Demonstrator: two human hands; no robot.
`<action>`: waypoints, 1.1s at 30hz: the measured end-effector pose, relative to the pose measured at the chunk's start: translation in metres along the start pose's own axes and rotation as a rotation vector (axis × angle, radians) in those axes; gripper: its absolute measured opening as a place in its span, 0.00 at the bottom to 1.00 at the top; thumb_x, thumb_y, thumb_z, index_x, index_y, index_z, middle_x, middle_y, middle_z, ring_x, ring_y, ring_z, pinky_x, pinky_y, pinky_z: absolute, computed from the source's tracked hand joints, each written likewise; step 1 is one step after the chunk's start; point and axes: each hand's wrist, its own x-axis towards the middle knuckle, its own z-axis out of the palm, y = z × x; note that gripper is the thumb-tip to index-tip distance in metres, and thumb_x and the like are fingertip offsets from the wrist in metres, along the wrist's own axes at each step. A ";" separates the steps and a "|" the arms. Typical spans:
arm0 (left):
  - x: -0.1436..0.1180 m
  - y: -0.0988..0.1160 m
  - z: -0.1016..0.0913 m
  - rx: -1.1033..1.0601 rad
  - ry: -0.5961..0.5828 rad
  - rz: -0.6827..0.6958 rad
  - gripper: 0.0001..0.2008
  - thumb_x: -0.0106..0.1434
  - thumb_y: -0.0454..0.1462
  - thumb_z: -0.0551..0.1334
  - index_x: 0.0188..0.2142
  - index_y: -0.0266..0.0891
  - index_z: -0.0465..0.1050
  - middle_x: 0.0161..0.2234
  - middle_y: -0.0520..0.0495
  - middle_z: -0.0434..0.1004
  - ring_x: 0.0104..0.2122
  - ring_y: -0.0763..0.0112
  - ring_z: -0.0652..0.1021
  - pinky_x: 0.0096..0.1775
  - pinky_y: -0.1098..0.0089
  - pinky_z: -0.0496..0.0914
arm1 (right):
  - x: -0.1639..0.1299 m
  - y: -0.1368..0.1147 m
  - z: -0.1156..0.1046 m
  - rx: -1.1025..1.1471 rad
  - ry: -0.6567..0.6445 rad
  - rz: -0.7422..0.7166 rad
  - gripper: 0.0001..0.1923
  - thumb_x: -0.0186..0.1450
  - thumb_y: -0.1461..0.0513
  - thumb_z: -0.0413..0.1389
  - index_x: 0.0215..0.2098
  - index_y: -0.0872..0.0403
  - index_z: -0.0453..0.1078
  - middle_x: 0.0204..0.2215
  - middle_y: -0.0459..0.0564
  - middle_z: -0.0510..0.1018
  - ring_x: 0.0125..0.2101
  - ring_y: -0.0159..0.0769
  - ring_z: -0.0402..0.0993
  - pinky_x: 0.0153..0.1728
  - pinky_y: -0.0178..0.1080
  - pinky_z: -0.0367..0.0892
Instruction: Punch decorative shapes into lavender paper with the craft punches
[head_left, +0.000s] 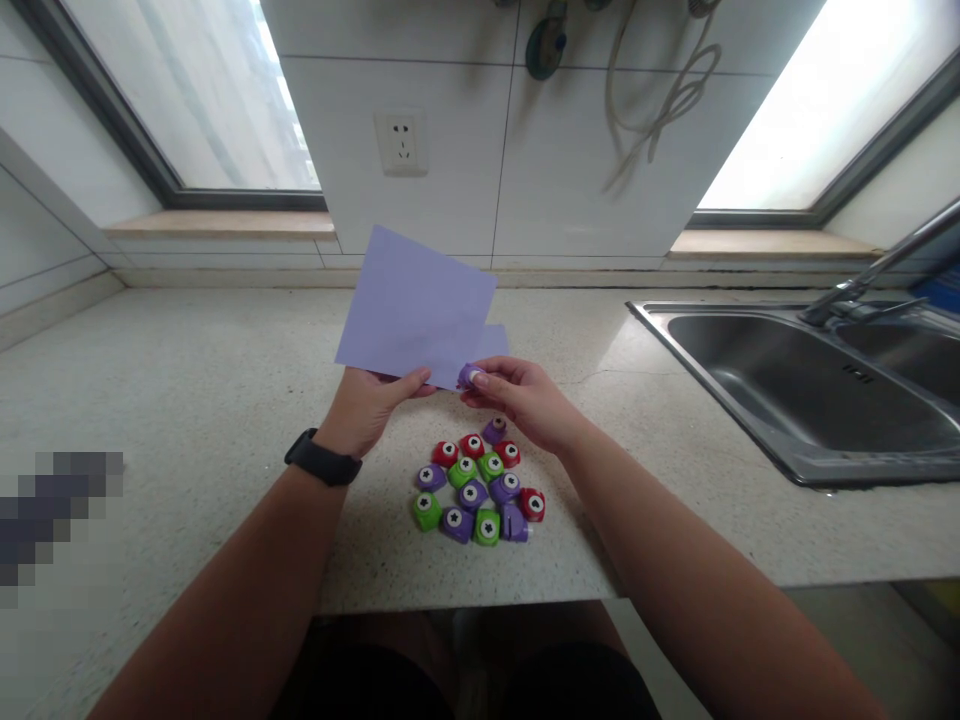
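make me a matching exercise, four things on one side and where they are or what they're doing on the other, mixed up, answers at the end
1. left hand
2. right hand
3. wall socket
4. metal sink

A. set into the countertop
B. pinching a small purple punch
C. gripping a lilac sheet
D. mounted on the tiled wall

Pairs: 1-C, 2-B, 3-D, 4-A

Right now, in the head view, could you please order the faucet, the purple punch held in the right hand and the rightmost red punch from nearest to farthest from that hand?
From the right hand:
1. Purple punch: held in its fingertips.
2. Rightmost red punch: on the counter, on the near side of the hand.
3. Faucet: far right, at the sink.
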 end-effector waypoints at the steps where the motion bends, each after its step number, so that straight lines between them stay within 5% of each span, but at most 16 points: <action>1: 0.000 0.000 0.000 -0.005 -0.008 0.001 0.32 0.53 0.36 0.77 0.57 0.39 0.73 0.52 0.40 0.80 0.48 0.55 0.82 0.40 0.65 0.84 | 0.000 0.000 0.000 -0.002 -0.003 0.004 0.19 0.59 0.52 0.72 0.42 0.54 0.78 0.40 0.52 0.84 0.38 0.36 0.82 0.49 0.44 0.78; 33: 0.000 0.000 -0.001 -0.001 -0.032 -0.010 0.32 0.53 0.36 0.77 0.57 0.41 0.73 0.52 0.41 0.81 0.47 0.57 0.82 0.37 0.69 0.83 | -0.001 0.001 0.002 -0.032 -0.055 -0.033 0.20 0.58 0.51 0.71 0.41 0.55 0.78 0.38 0.51 0.83 0.38 0.36 0.81 0.49 0.43 0.77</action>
